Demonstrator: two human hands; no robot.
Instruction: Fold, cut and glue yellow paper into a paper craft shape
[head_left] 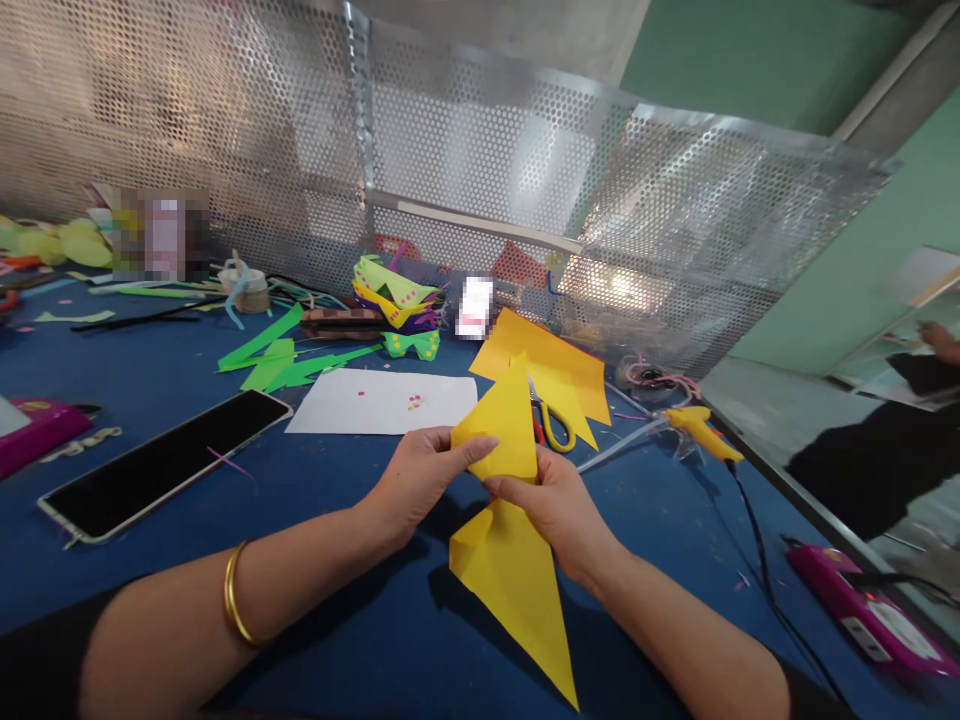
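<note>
Both hands gripping the folded yellow paper sheet (504, 520) just above the blue desk (360, 620): left hand (420, 475) pinching the fold's left edge, right hand (555, 510) clamping the middle, probably keeping the crease tight. Yellow-handled scissors (551, 425) lying just behind.

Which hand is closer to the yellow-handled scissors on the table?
Right. The right hand grips the folded yellow paper just below the scissors; the left hand is farther off to their left.

One phone (161, 463), one pair of scissors (551, 425), one glue gun (701, 428), one white sheet (382, 402).
</note>
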